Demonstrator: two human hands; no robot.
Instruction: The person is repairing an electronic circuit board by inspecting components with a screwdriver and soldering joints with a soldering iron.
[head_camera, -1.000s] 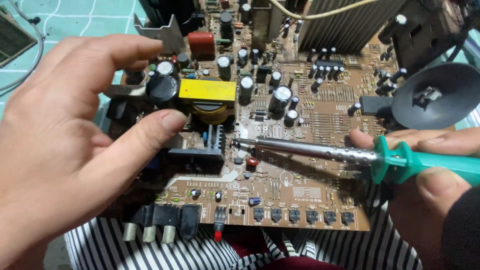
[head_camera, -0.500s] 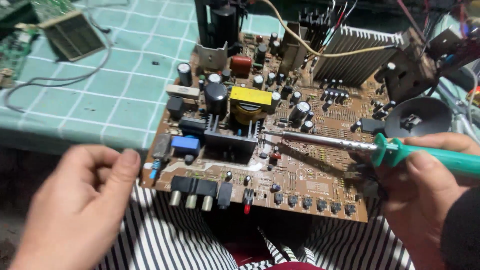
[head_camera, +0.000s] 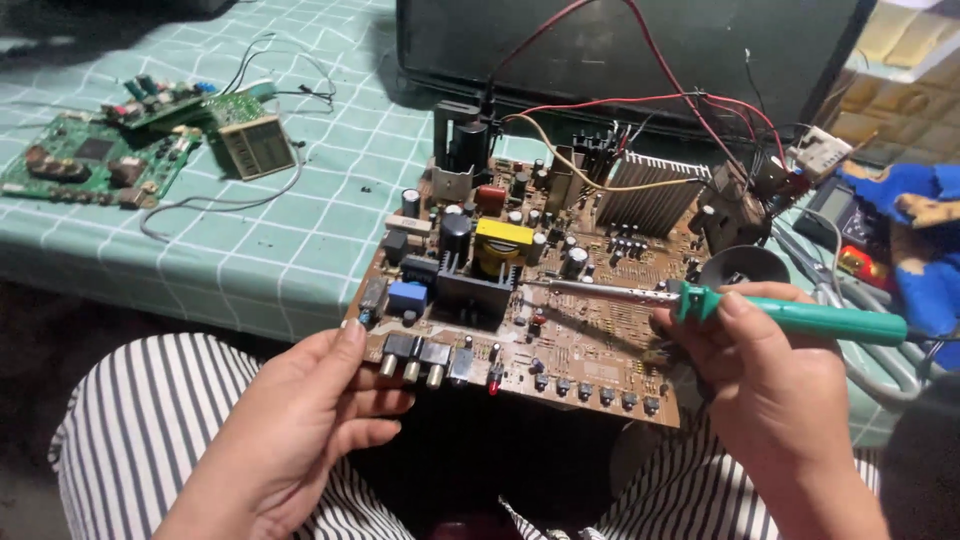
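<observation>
1. The left hand (head_camera: 300, 420) is gripping the brown board (head_camera: 560, 310) at its 8 o'clock corner.
2. The right hand (head_camera: 770, 390) is closed around the green iron (head_camera: 790, 317).
3. The iron's tip is pointing to 9 o'clock, over the middle of the board.
4. The board is resting partly on the green table (head_camera: 250, 240).

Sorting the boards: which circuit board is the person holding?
The large brown circuit board, gripped by the left hand; the green boards lie untouched on the table.
</observation>
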